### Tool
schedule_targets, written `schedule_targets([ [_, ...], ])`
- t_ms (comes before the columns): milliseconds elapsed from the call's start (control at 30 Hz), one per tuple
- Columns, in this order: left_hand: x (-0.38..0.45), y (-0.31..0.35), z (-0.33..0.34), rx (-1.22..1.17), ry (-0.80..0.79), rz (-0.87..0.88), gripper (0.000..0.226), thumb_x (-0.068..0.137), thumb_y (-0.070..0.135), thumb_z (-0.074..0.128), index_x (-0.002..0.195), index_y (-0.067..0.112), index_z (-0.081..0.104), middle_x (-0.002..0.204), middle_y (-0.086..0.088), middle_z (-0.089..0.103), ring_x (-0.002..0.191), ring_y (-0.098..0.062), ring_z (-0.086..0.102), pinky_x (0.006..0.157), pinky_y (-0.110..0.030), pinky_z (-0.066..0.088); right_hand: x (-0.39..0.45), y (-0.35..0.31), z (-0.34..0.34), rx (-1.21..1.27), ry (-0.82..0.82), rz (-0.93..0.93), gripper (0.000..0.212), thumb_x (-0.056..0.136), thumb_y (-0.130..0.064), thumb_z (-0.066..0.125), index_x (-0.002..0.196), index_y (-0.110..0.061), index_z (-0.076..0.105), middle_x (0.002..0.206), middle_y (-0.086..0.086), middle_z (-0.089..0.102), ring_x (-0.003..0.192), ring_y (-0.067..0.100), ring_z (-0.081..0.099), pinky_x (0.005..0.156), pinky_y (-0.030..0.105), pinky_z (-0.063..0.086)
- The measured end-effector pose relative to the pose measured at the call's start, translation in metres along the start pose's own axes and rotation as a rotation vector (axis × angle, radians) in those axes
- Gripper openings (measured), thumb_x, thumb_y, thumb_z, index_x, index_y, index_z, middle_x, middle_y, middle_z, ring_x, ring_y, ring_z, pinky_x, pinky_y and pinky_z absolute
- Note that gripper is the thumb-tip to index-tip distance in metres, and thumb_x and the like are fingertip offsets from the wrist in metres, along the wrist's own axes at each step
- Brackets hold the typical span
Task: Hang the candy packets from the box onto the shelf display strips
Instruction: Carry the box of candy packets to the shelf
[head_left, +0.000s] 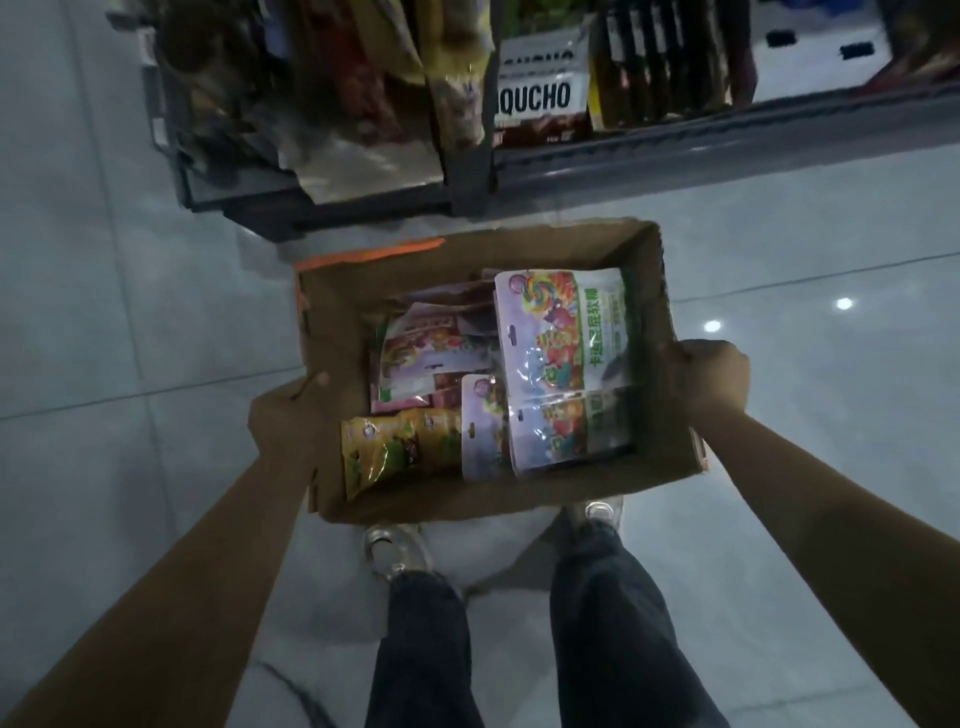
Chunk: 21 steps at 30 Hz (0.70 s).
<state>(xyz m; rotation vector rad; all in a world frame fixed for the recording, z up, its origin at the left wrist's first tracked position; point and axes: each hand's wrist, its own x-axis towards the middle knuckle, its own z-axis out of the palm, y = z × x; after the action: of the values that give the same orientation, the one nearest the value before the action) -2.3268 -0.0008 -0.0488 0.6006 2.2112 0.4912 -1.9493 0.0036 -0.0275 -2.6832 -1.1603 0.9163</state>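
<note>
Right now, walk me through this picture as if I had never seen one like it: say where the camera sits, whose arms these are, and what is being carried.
There is no machine here. The single picture comes from a camera worn on a person's head, looking forward and down, so the two arms are that person's own. The left hand grips one side of an open cardboard box, and the right hand grips the other side, holding it above the tiled floor. Inside lie candy packets, among them a yellow packet. Below the box you see the person's legs and shoes. Ahead stands a shop shelf with blurred goods. No packet has been lifted out yet.
</note>
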Motion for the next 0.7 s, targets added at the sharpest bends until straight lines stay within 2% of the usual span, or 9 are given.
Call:
schedule_targets([
  [100,0.019,-0.017,0.023,0.002,0.009,-0.025,0.041,0.082,0.027,0.072,0.114,0.002,0.066,0.112,-0.017,0.067,0.105,-0.029,0.063,0.097,-0.042,0.049,0.018,0.010,0.024,-0.012,-0.002,-0.019,0.034,0.092,-0.017,0.052,0.081,0.012,0.067,0.076,0.029,0.063,0.065,0.038,0.056,0.065,0.038,0.048],
  [200,0.036,-0.032,0.042,0.008,0.022,-0.042,0.042,0.081,0.027,0.073,0.113,0.001,0.067,0.112,-0.019,0.067,0.105,-0.031,0.063,0.097,-0.042,0.049,0.033,0.020,0.047,-0.030,-0.019,-0.043,0.035,0.091,-0.017,0.051,0.075,0.012,0.064,0.060,0.021,0.052,0.055,0.025,0.043,0.049,0.027,0.032],
  [267,0.043,-0.038,0.051,0.027,0.025,-0.036,0.040,0.083,0.027,0.071,0.112,0.000,0.067,0.111,-0.019,0.067,0.106,-0.031,0.063,0.096,-0.039,0.049,0.042,0.025,0.061,-0.024,-0.021,-0.042,0.035,0.090,-0.017,0.052,0.070,0.010,0.062,0.055,0.015,0.047,0.051,0.023,0.039,0.046,0.023,0.025],
  [467,0.053,-0.052,0.079,-0.014,0.052,-0.077,0.040,0.085,0.025,0.069,0.116,0.000,0.065,0.111,-0.018,0.067,0.106,-0.031,0.063,0.094,-0.035,0.048,0.058,0.035,0.084,0.012,-0.033,-0.009,0.038,0.090,-0.015,0.053,0.056,0.002,0.051,0.047,0.009,0.038,0.047,0.023,0.034,0.044,0.024,0.021],
  [567,0.056,-0.052,0.086,-0.015,0.067,-0.081,0.041,0.085,0.027,0.068,0.118,0.002,0.065,0.113,-0.016,0.067,0.107,-0.029,0.062,0.093,-0.033,0.048,0.064,0.038,0.086,0.024,-0.039,-0.030,0.033,0.090,-0.015,0.053,0.069,0.009,0.060,0.054,0.016,0.049,0.052,0.031,0.042,0.046,0.022,0.027],
  [633,0.055,-0.049,0.089,-0.021,0.079,-0.089,0.042,0.087,0.027,0.066,0.121,0.003,0.063,0.117,-0.015,0.066,0.110,-0.028,0.061,0.094,-0.032,0.047,0.065,0.038,0.086,0.012,-0.043,-0.045,0.034,0.091,-0.015,0.052,0.064,0.006,0.055,0.050,0.011,0.044,0.048,0.022,0.037,0.042,0.019,0.025],
  [700,0.050,-0.048,0.092,-0.034,0.078,-0.078,0.040,0.089,0.026,0.063,0.122,0.003,0.062,0.118,-0.016,0.065,0.112,-0.029,0.059,0.097,-0.033,0.045,0.064,0.038,0.086,0.002,-0.047,-0.055,0.035,0.092,-0.015,0.050,0.061,0.002,0.052,0.049,0.006,0.040,0.050,0.020,0.036,0.043,0.023,0.026],
])
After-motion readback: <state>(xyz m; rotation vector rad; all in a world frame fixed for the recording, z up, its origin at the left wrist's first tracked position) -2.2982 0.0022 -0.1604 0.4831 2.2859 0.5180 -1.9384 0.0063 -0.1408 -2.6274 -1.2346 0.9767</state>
